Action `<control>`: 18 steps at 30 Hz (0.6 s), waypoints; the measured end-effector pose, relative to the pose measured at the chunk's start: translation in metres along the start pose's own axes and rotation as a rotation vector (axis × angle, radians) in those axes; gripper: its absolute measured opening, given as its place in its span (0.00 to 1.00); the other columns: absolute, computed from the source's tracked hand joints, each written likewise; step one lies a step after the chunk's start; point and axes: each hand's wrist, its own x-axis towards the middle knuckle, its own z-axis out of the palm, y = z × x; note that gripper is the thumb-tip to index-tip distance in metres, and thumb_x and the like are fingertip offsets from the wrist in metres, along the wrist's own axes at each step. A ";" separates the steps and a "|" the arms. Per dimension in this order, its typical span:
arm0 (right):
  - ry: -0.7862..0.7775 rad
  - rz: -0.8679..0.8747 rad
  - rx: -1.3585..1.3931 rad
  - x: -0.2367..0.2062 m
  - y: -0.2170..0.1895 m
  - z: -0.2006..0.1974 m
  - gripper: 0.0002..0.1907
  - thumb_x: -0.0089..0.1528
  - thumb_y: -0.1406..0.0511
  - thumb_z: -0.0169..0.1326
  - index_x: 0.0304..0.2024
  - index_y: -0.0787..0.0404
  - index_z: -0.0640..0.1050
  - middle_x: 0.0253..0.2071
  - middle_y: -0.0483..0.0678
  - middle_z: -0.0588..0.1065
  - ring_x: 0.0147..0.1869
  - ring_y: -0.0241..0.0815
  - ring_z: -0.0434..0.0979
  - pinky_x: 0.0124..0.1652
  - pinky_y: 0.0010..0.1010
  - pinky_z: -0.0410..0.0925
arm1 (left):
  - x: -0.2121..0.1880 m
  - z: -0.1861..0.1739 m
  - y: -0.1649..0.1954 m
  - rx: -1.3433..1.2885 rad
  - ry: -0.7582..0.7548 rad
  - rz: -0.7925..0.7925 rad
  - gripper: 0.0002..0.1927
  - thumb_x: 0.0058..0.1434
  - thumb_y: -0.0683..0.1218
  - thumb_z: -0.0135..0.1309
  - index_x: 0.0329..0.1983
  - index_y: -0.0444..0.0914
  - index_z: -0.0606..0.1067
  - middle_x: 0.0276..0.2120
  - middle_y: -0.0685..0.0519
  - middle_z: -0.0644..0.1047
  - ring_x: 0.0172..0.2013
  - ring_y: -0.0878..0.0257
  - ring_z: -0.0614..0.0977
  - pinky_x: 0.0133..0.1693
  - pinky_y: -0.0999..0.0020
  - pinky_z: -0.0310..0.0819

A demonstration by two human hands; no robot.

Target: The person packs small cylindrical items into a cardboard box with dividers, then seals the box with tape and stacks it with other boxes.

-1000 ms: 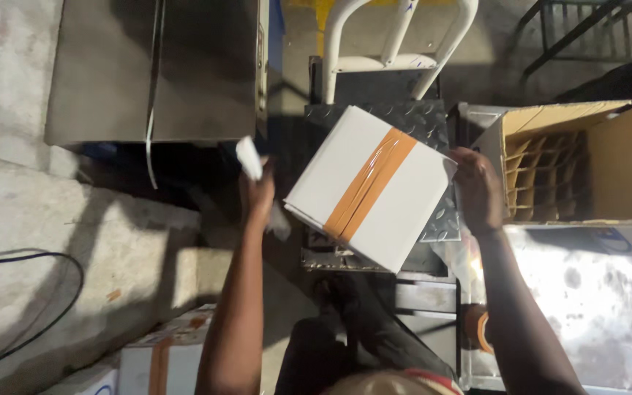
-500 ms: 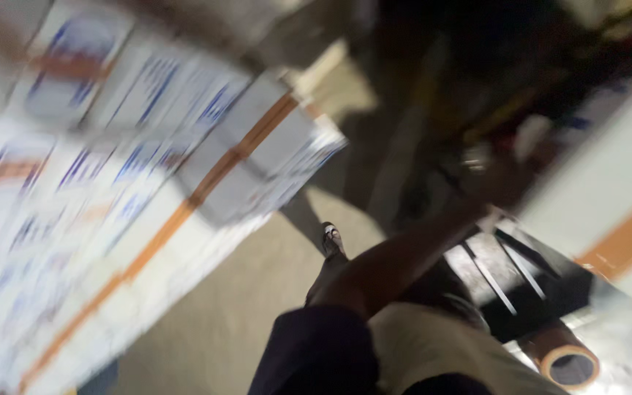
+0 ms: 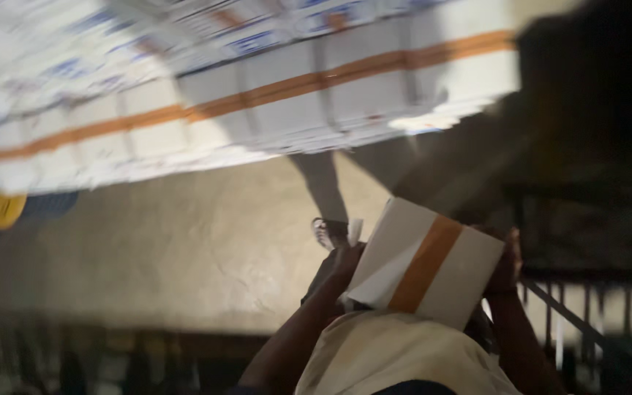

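I hold a white cardboard box (image 3: pixel 426 260) sealed with a brown tape stripe between both hands, close to my body. My left hand (image 3: pixel 347 257) presses its left side and also holds a small white object, too blurred to identify. My right hand (image 3: pixel 510 260) presses the box's right edge. My light trousers (image 3: pixel 396 351) show just below the box.
A long stack of white boxes with brown tape (image 3: pixel 257 102) runs across the top of the blurred view. Another person's foot in a sandal (image 3: pixel 323 232) stands on the tan concrete floor (image 3: pixel 184 249). Dark metal railing (image 3: pixel 587 314) is at right.
The view has swung from the metal platform and open carton to the stacked boxes and floor. Both hands still grip the same box, now held lower and closer.
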 end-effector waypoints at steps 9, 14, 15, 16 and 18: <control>-0.624 0.417 -0.324 0.031 0.171 0.352 0.26 0.69 0.54 0.40 0.53 0.68 0.76 0.45 0.56 0.78 0.47 0.47 0.78 0.48 0.38 0.71 | -0.177 -0.100 -0.221 -0.886 0.596 -0.538 0.16 0.69 0.49 0.46 0.37 0.32 0.78 0.26 0.48 0.77 0.27 0.60 0.78 0.28 0.61 0.72; -0.905 0.517 -0.531 0.036 0.244 0.491 0.26 0.69 0.56 0.41 0.53 0.71 0.76 0.45 0.58 0.78 0.47 0.48 0.78 0.49 0.38 0.72 | -0.228 -0.100 -0.266 -1.530 0.965 -0.668 0.20 0.70 0.48 0.45 0.30 0.30 0.77 0.20 0.54 0.76 0.21 0.67 0.75 0.23 0.65 0.68; -0.971 0.512 -0.575 0.034 0.260 0.518 0.25 0.69 0.56 0.42 0.53 0.72 0.76 0.46 0.58 0.78 0.47 0.48 0.78 0.49 0.38 0.72 | -0.237 -0.103 -0.276 -1.585 1.024 -0.683 0.20 0.70 0.49 0.45 0.29 0.30 0.77 0.20 0.54 0.75 0.21 0.67 0.75 0.24 0.65 0.68; -1.022 0.530 -0.615 0.034 0.278 0.546 0.25 0.69 0.56 0.42 0.53 0.72 0.77 0.45 0.59 0.78 0.47 0.49 0.79 0.49 0.38 0.72 | -0.243 -0.108 -0.289 -1.622 1.074 -0.703 0.20 0.70 0.49 0.45 0.29 0.30 0.76 0.20 0.53 0.75 0.21 0.66 0.75 0.23 0.64 0.68; -1.102 0.570 -0.700 0.030 0.318 0.599 0.26 0.69 0.56 0.41 0.53 0.71 0.77 0.44 0.60 0.79 0.45 0.49 0.80 0.49 0.39 0.72 | -0.258 -0.120 -0.317 -1.701 1.152 -0.751 0.19 0.70 0.49 0.46 0.29 0.31 0.74 0.20 0.53 0.75 0.20 0.64 0.76 0.23 0.62 0.69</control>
